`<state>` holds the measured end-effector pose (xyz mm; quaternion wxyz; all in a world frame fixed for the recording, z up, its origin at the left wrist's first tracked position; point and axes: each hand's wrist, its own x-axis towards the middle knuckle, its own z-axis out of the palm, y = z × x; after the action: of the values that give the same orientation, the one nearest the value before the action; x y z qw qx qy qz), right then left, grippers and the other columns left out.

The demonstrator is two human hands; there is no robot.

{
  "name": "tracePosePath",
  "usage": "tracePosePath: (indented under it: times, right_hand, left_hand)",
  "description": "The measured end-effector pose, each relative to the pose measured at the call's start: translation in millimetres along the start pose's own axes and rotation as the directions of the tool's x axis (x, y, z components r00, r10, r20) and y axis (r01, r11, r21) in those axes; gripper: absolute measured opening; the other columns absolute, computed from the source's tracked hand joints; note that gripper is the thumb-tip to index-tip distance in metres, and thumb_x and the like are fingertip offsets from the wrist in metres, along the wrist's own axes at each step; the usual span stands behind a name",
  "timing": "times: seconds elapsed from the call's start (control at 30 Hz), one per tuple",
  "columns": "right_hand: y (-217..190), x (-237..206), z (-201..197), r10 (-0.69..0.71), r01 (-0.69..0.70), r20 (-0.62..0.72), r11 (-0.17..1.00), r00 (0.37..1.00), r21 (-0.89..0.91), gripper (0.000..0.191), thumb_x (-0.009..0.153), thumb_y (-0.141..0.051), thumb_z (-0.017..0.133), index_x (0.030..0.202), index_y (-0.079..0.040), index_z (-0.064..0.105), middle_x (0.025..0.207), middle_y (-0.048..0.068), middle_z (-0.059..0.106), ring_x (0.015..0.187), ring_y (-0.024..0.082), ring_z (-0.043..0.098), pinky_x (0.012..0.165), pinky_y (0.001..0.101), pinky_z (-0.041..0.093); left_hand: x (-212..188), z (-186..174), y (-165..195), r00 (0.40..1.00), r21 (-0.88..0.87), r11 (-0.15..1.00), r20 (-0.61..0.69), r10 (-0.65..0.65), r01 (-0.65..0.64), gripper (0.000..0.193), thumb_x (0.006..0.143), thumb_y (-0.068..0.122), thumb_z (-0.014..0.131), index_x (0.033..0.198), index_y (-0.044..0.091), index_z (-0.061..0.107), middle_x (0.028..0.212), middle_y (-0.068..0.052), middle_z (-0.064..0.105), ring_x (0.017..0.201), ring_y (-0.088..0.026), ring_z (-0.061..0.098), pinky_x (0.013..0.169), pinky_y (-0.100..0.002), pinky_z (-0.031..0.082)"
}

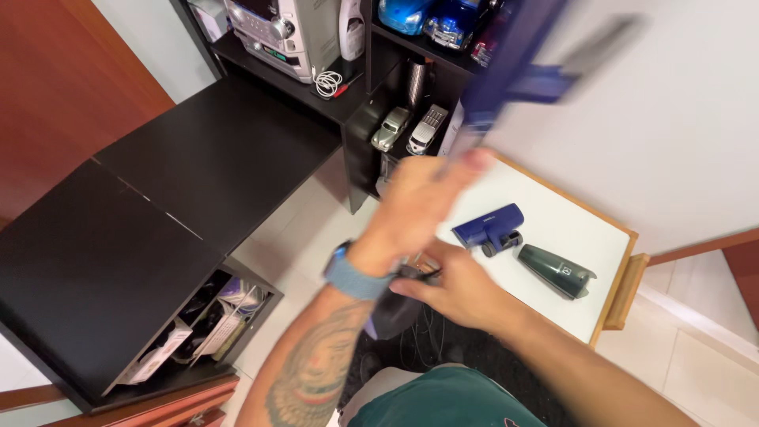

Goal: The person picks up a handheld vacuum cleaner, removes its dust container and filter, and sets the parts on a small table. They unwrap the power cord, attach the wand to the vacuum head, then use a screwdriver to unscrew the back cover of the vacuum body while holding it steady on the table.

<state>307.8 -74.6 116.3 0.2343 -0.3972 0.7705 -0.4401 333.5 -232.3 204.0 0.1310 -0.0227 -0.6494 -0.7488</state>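
From the head camera, the left hand [415, 207] has its fingers wrapped tight around a long blue vacuum tube [506, 67], lifted high and blurry, and the right hand [455, 289] grips the dark vacuum body [393, 312] below it. Two parts lie unused on the white tabletop [553, 229]: a blue brush head [492, 228] and a dark green cone-shaped piece [556, 271]. White and purple boxes [202, 324] sit in the low black shelf.

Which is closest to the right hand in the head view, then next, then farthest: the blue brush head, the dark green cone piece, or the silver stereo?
From the right hand:
1. Blue brush head, on the white table, just beyond it.
2. Dark green cone piece, farther right on the table.
3. Silver stereo, on the far black shelf.
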Motion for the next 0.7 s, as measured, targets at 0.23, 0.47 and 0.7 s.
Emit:
tracePosePath:
  times: [0.23, 0.47, 0.7]
  right_hand:
    - [69.7, 22.9, 25.9, 0.027, 0.223, -0.396, 0.790, 0.918, 0.571, 0.021, 0.113, -0.024, 0.055, 0.109, -0.003, 0.051, 0.103, 0.009, 0.052, 0.098, 0.021, 0.049, 0.091, 0.0379, 0.047]
    - [-3.2, -4.2, -19.4, 0.424, 0.284, -0.485, 0.454, 0.764, 0.844, 0.053, 0.107, -0.041, 0.053, 0.064, -0.014, 0.037, 0.058, 0.001, 0.035, 0.059, 0.017, 0.038, 0.077, 0.0382, 0.048]
    - [-55.7, -19.2, -36.0, 0.170, 0.297, -0.386, 0.393, 0.907, 0.870, 0.057, 0.112, -0.040, 0.051, 0.064, -0.012, 0.036, 0.058, 0.001, 0.032, 0.059, 0.017, 0.036, 0.081, 0.0390, 0.045]
  left_hand:
    - [-17.1, 19.9, 11.5, 0.952, 0.209, 0.929, 0.037, 0.304, -0.305, 0.066, 0.090, 0.049, 0.080, 0.125, -0.002, 0.057, 0.106, -0.008, 0.065, 0.094, -0.016, 0.065, 0.082, -0.030, 0.056]
    - [-76.5, 10.5, -36.7, 0.998, 0.666, 0.744, -0.019, -0.058, 0.056, 0.067, 0.064, 0.035, 0.092, 0.115, 0.003, 0.062, 0.107, -0.015, 0.071, 0.104, -0.034, 0.068, 0.089, -0.043, 0.054]
    - [-59.1, -1.2, -63.8, 0.988, 0.660, 0.751, 0.103, -0.118, 0.021, 0.040, 0.061, 0.038, 0.086, 0.086, 0.009, 0.075, 0.074, -0.011, 0.074, 0.069, -0.029, 0.073, 0.065, -0.040, 0.057]
